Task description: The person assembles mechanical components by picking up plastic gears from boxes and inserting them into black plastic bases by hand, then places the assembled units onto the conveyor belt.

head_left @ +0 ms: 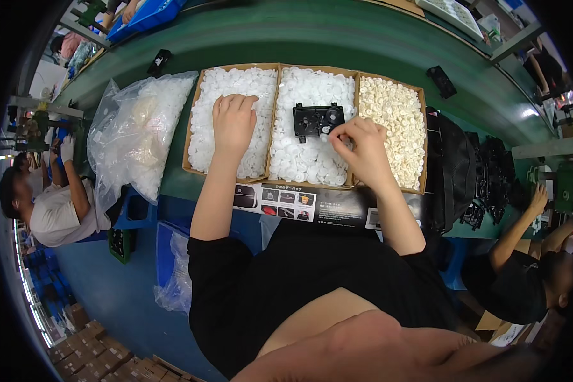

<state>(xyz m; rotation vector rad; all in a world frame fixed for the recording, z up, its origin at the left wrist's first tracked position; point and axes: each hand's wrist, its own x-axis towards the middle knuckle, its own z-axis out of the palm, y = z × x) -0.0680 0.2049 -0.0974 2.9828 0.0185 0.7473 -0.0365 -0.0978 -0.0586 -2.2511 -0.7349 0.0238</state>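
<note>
A black plastic housing (309,121) with round recesses lies on small white round plastic parts (309,162) in the middle section of a cardboard box (274,127). At its lower right corner, a white round piece (326,129) shows beside the thumb and forefinger of my right hand (363,148). Those fingers are pinched together; what is between them is too small to make out. My left hand (234,124) is over the left section of similar white parts (200,143), fingers bent down and drawn together. Whatever its fingertips hold is hidden.
Cream ring-shaped parts (404,137) fill the right section. A clear bag of white parts (143,137) lies left of the box, a black bag (455,169) right of it. Loose black parts (440,81) lie on the green bench (248,48). Other people work at both sides.
</note>
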